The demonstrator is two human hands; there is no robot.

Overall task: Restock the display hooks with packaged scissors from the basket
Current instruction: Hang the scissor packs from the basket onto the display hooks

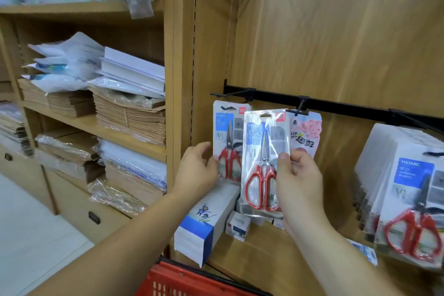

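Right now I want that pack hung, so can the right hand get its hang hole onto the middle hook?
Probably yes. The right hand holds the scissors pack upright, its hole just left of the middle hook; only the pink pack hangs there, leaving the tip free.

**What the view hides around the black rail**

Along the black rail (336,106), the hook above the held scissors pack (265,163) is mostly covered by that pack's top edge. The pack also hides much of the pink packet (306,131) behind it and the right side of the hanging scissors pack (227,142) left of it. The right hand (298,182) covers the held pack's lower right corner; its fingers behind cannot be seen. Right of the rail, the stack of scissors packs (403,187) is cut by the picture's edge. Below the rail, only the red basket's (182,281) rim shows. Print on every label is too blurred to read fully.
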